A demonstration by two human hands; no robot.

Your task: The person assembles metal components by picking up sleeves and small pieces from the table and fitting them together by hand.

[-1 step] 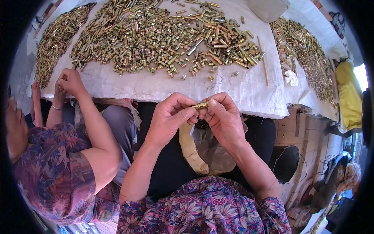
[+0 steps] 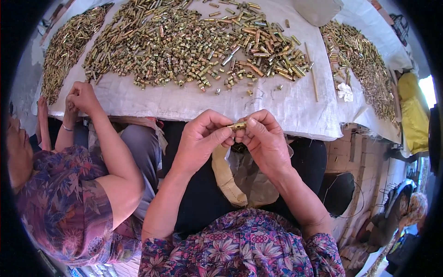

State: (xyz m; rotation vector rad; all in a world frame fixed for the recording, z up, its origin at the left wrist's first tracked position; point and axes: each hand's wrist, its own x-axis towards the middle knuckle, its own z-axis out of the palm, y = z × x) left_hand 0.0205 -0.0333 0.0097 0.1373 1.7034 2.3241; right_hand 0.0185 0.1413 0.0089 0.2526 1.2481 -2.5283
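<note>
My left hand (image 2: 199, 142) and my right hand (image 2: 267, 145) meet just in front of the table's near edge. Thumbs and fingers of both pinch one small brass-coloured metal tube piece (image 2: 237, 125) between them, the left at one end and the right at the other. Its finer details are too small to make out. Below the hands an open sack (image 2: 227, 183) with a rolled tan rim sits in my lap; dark shapes show inside it, partly hidden by my right hand. Beyond lies a large heap of similar brass-coloured tubes and short sleeves (image 2: 180, 53).
White sheeting (image 2: 295, 108) covers the table. More small metal parts are heaped at far left (image 2: 69, 55) and right (image 2: 364, 69). A thin stick (image 2: 313, 76) and crumpled white paper (image 2: 344, 92) lie on the right. Close on my left sits another person (image 2: 74, 198), hands at the table edge.
</note>
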